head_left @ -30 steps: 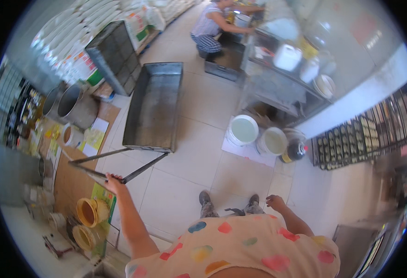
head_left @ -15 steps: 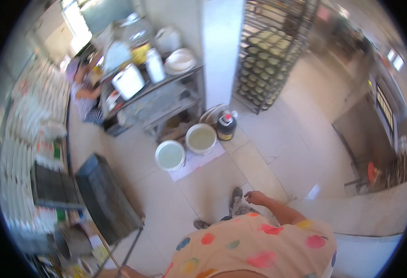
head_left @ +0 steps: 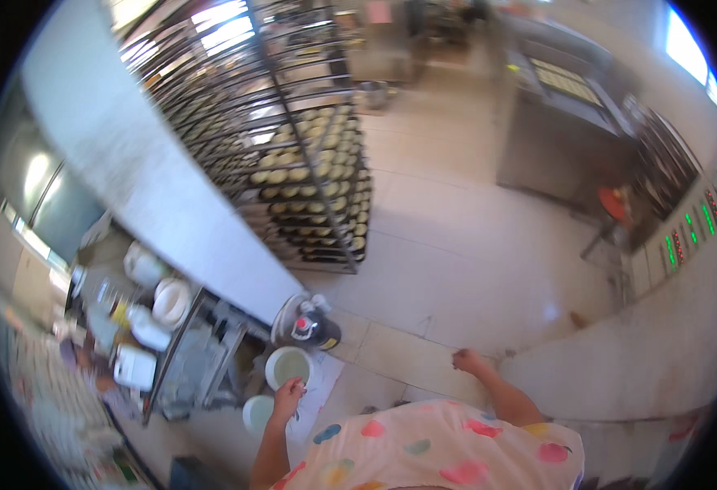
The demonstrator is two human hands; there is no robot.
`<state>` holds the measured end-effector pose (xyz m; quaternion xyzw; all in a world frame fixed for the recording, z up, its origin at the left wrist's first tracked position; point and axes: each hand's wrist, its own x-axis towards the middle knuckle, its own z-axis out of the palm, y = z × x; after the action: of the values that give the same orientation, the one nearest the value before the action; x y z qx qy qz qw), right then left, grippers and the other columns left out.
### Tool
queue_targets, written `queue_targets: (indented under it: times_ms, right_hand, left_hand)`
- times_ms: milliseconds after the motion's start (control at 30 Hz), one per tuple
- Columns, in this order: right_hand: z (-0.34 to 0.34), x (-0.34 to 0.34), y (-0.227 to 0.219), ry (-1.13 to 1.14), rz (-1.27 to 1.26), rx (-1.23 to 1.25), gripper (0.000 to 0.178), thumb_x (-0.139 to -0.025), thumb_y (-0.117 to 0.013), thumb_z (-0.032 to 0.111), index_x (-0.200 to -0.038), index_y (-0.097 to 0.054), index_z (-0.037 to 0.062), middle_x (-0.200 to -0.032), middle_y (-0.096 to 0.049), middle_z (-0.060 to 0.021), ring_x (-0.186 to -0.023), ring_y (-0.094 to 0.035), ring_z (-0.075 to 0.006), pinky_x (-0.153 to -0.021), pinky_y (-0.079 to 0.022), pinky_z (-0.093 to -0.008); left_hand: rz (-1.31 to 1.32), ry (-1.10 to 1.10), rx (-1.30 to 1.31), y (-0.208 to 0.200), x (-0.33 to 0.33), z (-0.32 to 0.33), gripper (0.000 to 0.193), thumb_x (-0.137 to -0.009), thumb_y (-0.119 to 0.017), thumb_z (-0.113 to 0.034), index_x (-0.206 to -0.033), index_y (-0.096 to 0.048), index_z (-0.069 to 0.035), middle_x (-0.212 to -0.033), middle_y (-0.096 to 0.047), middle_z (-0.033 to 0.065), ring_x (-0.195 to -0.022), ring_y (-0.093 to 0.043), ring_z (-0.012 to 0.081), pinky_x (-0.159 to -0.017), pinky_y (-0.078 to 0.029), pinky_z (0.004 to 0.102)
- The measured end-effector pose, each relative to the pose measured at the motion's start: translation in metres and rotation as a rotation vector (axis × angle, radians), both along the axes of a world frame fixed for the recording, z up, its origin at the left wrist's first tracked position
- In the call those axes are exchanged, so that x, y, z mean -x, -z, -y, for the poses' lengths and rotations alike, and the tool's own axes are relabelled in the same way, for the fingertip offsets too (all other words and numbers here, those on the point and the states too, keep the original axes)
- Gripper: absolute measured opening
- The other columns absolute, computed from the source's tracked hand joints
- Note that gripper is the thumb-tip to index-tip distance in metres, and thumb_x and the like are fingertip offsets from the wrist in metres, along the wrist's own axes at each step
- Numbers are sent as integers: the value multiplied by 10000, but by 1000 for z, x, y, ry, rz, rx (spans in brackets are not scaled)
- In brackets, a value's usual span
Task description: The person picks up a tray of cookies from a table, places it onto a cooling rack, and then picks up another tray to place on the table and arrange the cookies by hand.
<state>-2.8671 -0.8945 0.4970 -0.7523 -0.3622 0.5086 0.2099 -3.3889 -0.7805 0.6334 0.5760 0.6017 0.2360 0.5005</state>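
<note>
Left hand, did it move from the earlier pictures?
Yes, rightward against the white buckets: earlier the left hand gripped a metal handle, left of them; now it is off that handle and overlaps one bucket in the view.

The single view is from a head-worn fisheye camera, above the wearer's spotted top (head_left: 424, 445), facing downward and forward. Left hand (head_left: 289, 398) and right hand (head_left: 473, 362) appear near, low in frame; the tray rack (head_left: 318, 184) stands farther off. The white pillar (head_left: 158, 184) slants; a dark circular border crops the corners.
</note>
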Motion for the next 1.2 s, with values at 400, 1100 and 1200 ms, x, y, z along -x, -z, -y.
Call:
queue_targets:
  times_ms: [400,1100,1200]
  right_hand:
    - [-212,-79,-71,213,-455,-327,323,-859,-581,188,-1095,-588,-33,-865,-670,-102,-754,-660,-175,-678,-516,-276]
    - [-636,-434,-148,221,-567,-598,369,-869,-574,188,-1152,-530,-45,-1003,-634,-183,-882,-642,-244,-802,-536,-360]
    - [-751,-437,-259,-67,-602,-682,375,-882,-571,186,-1181,-515,-34,-1027,-623,-169,-902,-631,-227,-802,-529,-345]
  left_hand:
    - [-41,349,292,45,-197,-240,274,-896,-553,-153,-1094,-580,35,-895,-652,94,-760,-640,151,-669,-517,262]
    - [364,-152,-911,-351,-553,-627,249,-935,-488,-133,-1141,-563,-14,-1083,-613,88,-951,-617,187,-835,-491,290]
    - [111,-176,-1161,-421,-545,-615,279,-927,-493,-124,-1183,-539,-24,-1178,-576,105,-974,-598,193,-846,-477,297]
